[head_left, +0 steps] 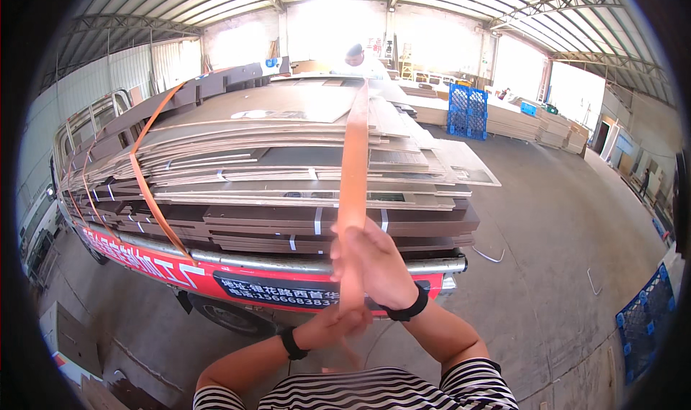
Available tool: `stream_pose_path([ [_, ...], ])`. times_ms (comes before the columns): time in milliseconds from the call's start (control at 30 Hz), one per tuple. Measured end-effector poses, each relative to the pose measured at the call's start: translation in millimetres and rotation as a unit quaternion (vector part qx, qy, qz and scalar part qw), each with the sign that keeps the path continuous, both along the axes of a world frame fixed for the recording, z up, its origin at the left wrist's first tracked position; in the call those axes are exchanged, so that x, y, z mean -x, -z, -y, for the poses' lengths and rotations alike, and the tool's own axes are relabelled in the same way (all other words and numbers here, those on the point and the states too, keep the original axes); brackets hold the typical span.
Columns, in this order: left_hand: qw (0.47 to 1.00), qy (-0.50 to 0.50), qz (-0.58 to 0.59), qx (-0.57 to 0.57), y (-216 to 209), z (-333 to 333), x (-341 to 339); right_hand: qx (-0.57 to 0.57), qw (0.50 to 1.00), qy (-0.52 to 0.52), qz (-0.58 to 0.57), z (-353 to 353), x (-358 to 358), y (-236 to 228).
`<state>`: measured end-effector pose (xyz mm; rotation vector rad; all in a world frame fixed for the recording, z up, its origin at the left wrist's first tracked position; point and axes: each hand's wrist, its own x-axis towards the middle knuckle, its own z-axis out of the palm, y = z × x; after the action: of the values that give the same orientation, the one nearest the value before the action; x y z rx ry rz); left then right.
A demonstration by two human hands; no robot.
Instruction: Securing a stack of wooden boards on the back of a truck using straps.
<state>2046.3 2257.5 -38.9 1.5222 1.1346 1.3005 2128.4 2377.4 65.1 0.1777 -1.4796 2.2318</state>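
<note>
An orange webbing strap runs from the top of a stacked load of boards down toward me. My right hand is closed round it just beyond the truck bed's side rail. Lower down, close to my body, my left hand grips the same strap, its fingers slightly blurred. A short loose tail of strap hangs below that hand. The boards are brown and beige, in uneven layers, with some edges sticking out at the right.
A second orange strap crosses the load at the left. Beyond the load stands a person. Blue plastic pallets stand near more board stacks. Below the red side panel is a truck wheel. Grey concrete floor extends rightward.
</note>
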Motion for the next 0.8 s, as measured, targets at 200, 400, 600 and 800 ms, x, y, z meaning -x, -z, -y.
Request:
stream_pose_path([
  [200, 0.994, -0.034, 0.099, 0.039, 38.8, 4.9, 5.5, 0.014, 1.0, 0.006, 0.025, -8.4, -1.3, 27.1],
  [400, 0.996, -0.009, 0.07, -0.061, 10.0, 1.0, 8.5, -0.067, 0.995, 0.066, -0.021, 16.3, -7.4, -19.7],
  [600, 0.971, -0.136, 0.071, -0.185, -87.4, 2.4, -4.6, -0.152, 0.958, 0.064, -0.235, 6.4, 31.4, -136.6],
  [800, 0.982, -0.032, -0.112, -0.152, -53.5, 40.6, 24.1, -0.258, 0.958, -0.083, -0.092, 35.4, 35.5, -100.3],
])
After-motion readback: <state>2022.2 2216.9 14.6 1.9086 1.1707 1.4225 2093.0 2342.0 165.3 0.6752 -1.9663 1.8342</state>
